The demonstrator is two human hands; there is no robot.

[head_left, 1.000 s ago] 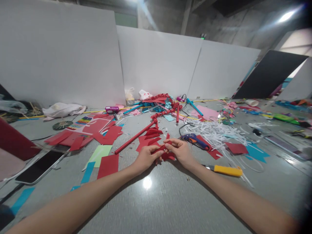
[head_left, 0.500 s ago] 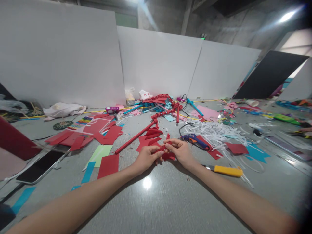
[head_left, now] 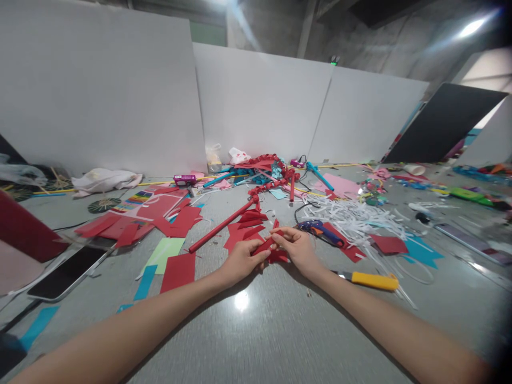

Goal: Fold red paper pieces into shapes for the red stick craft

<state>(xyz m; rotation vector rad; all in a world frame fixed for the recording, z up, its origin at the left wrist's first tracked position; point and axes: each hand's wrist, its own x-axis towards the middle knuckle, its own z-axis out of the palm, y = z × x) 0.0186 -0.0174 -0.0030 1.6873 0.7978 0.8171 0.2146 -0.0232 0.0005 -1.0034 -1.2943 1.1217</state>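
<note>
Between my two hands is a narrow folded strip of red paper [head_left: 264, 246], tilted up to the right. My left hand [head_left: 244, 260] is closed on its lower end, thumb on top. The fingertips of my right hand [head_left: 294, 246] pinch its upper end. Just beyond my hands lie folded red paper pieces [head_left: 253, 217]. A long red paper tube [head_left: 221, 226] slants behind my left hand, its far end near a red curled paper chain [head_left: 272, 184]. To the right of my right hand rests a blue glue gun [head_left: 326, 233].
A yellow utility knife [head_left: 374, 280] lies by my right forearm, its blade pointing left. Shredded white paper strips [head_left: 348, 216] spread beyond it. Red paper sheets [head_left: 178, 272], a green sheet [head_left: 167, 250] and a phone [head_left: 70, 271] lie to the left. White panels [head_left: 260, 101] stand at the back.
My fingers have shifted slightly along the red paper strip, and more of it shows between my hands. Everything around stays where it was.
</note>
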